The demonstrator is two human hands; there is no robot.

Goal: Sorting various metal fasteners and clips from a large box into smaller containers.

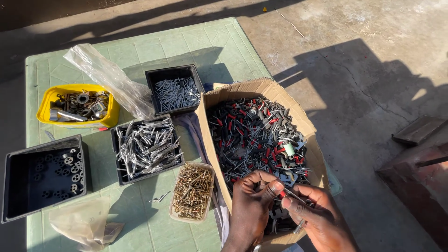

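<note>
My left hand [252,205] and my right hand [317,217] meet over the near end of a cardboard box [219,154] full of mixed grey, black and red small parts [256,133]. Both hands pinch one thin metal pin with a red tip [293,195] between their fingertips. My right hand also has a small metal piece [298,227] tucked under its fingers. The box lies open on a pale green table [140,51].
Left of the box sit a clear tub of brass screws [192,190], a black tray of silver clips [147,147], a black tray of nails [176,92], a yellow tub of metal fittings [77,105], a black tray with washers [44,175] and plastic bags [112,77]. Concrete floor lies to the right.
</note>
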